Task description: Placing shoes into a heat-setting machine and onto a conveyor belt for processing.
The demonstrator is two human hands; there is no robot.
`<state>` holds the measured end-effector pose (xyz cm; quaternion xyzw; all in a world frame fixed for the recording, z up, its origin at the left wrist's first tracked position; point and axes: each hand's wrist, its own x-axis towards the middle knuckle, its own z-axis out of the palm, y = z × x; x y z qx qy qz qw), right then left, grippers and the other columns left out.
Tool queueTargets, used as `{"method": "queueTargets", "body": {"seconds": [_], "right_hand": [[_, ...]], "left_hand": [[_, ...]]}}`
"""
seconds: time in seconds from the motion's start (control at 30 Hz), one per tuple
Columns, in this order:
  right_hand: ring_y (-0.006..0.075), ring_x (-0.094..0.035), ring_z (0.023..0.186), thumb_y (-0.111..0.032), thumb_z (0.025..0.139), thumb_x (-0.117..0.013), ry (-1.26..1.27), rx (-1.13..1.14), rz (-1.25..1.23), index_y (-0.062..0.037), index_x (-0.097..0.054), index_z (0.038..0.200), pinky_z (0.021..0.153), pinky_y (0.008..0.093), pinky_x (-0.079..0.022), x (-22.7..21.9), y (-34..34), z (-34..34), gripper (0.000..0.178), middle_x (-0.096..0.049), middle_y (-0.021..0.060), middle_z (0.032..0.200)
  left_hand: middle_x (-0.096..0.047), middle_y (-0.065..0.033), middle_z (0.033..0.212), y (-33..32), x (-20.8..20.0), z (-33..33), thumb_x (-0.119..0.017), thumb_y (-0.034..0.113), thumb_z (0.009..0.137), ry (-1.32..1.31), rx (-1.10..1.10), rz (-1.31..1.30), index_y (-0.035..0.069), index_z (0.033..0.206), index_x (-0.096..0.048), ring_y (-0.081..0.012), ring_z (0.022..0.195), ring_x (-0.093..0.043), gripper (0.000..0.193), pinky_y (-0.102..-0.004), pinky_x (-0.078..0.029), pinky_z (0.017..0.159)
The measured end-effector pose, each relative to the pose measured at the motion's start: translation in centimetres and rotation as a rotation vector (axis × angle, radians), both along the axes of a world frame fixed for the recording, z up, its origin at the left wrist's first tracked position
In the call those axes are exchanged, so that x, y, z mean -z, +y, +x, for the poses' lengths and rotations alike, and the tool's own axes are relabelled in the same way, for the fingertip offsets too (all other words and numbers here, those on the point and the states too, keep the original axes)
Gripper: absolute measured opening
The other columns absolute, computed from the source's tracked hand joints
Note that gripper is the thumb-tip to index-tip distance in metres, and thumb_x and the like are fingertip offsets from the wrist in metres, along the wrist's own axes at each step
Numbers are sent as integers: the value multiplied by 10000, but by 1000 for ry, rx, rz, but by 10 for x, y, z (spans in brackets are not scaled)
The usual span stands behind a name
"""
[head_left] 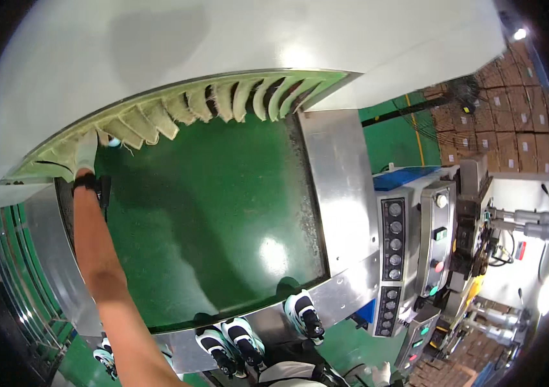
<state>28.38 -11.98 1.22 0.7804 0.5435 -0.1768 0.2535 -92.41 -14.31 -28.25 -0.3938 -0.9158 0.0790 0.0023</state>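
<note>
My left arm reaches forward to a slotted green curtain under a pale machine hood. My left hand, in a white glove, pushes in among the strips, its fingers hidden; I cannot tell whether it holds anything. A small light-blue piece shows between the strips beside it. A white-gloved hand at the lower edge appears to be my right; its fingers are too small to read. White, black and mint sneakers stand along the near metal edge: a pair, a single sneaker and another sneaker at left.
A green conveyor belt runs under the curtain between metal side rails. To the right are a control panel with dials and buttons, and a machine with metal cylinders. Stacked cartons and a black fan stand beyond.
</note>
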Motion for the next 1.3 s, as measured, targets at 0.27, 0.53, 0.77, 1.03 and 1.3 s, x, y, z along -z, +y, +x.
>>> {"method": "queueTargets", "body": {"seconds": [0.27, 0.53, 0.77, 1.03, 1.3], "right_hand": [[317, -497, 1304, -204, 854, -739, 361, -37, 195, 68, -469, 1351, 1103, 360, -361, 61, 15, -91, 628, -546, 244, 1347], [381, -437, 1350, -320, 870, -681, 1120, -36, 75, 35, -403, 1418, 1125, 401, -361, -33, 72, -291, 710, -476, 280, 1408], [377, -590, 1113, -193, 765, -737, 1276, -64, 692, 20, -470, 1289, 977, 417, -470, -109, 96, -239, 626, -597, 255, 1159], [103, -587, 916, -302, 869, -731, 1925, 839, 848, 38, -605, 1143, 826, 279, -490, -127, 30, -8, 455, -638, 28, 1015], [186, -651, 1021, -207, 884, -658, 2050, 1080, 1406, 60, -459, 1352, 895, 332, -536, -124, -50, 124, 574, -626, 102, 1201]], "left_hand": [[-605, -184, 1219, 33, -111, 288, -599, 173, 922, -123, 71, 670, 31, 1222, -603, -376, 1202, -506, 333, -480, -348, 1065], [-669, -118, 1023, 81, -264, 571, -707, 98, 806, -753, 481, 753, 23, 993, -668, -321, 970, -562, 205, -428, -435, 902], [-676, -108, 925, 160, -386, 822, -781, 97, 732, -923, 1300, 761, 50, 998, -694, -310, 904, -601, 284, -413, -489, 816], [-590, -205, 1233, 203, -492, 1060, -733, 81, 816, -1120, 1762, 757, -20, 1298, -542, -375, 1159, -560, 528, -424, -440, 1008], [-462, -244, 1417, 309, -416, 1296, -638, 282, 954, -1434, 1495, 300, -35, 1439, -379, -312, 1245, -546, 635, -393, -480, 1001]]}}
